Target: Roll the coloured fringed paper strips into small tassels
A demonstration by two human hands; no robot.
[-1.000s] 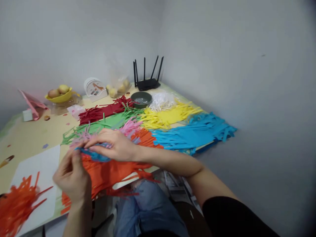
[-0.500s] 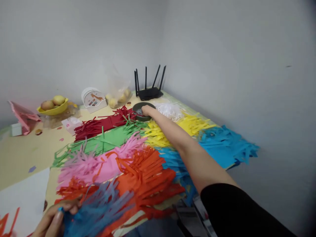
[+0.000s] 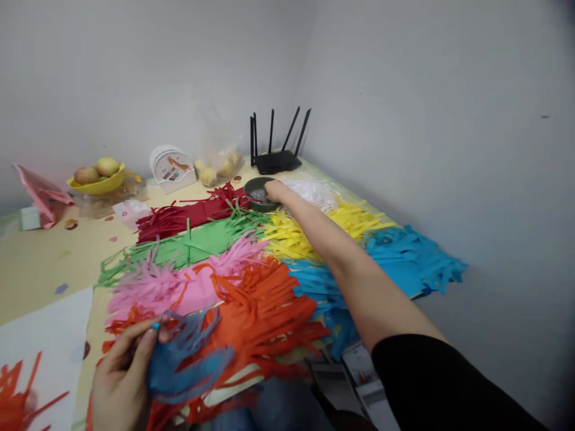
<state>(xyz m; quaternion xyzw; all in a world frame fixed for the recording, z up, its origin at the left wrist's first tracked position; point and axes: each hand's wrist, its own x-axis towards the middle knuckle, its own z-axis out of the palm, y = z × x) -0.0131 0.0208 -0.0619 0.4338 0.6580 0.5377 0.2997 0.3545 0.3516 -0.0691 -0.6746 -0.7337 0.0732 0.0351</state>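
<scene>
- Nearest, at the lower left of the frame, the left hand (image 3: 119, 383) has its fingers pinched on a bundle of dark blue paper strips (image 3: 184, 359); the bundle fans out to the right of the hand, its long axis running left to right, over the near edge of the table (image 3: 40, 269).
- Just beyond and touching it lies the orange strip pile (image 3: 265, 305), with the pink strip pile (image 3: 179, 287) to its left and a white sheet (image 3: 40, 329) carrying loose orange strips at the far lower left.
- Meanwhile the right arm, in a black sleeve (image 3: 449, 389), stretches from the lower right up to the centre of the frame, crossing the light blue strip pile (image 3: 404, 257) and the yellow strip pile (image 3: 305, 230).
- Further back, the right hand (image 3: 275, 190) rests at the rim of a dark bowl (image 3: 257, 193), well apart from the held bundle; whether its fingers are together or apart I cannot tell, since they dip toward the bowl.
- Beside the bowl lie the green strip pile (image 3: 197, 242), the dark red strip pile (image 3: 188, 212) and white shreds (image 3: 314, 191).
- Farthest, against the grey walls of the corner, stand a black router (image 3: 278, 157), a clear bag of fruit (image 3: 218, 164), a round printed box (image 3: 172, 167) and a yellow fruit bowl (image 3: 96, 179).
</scene>
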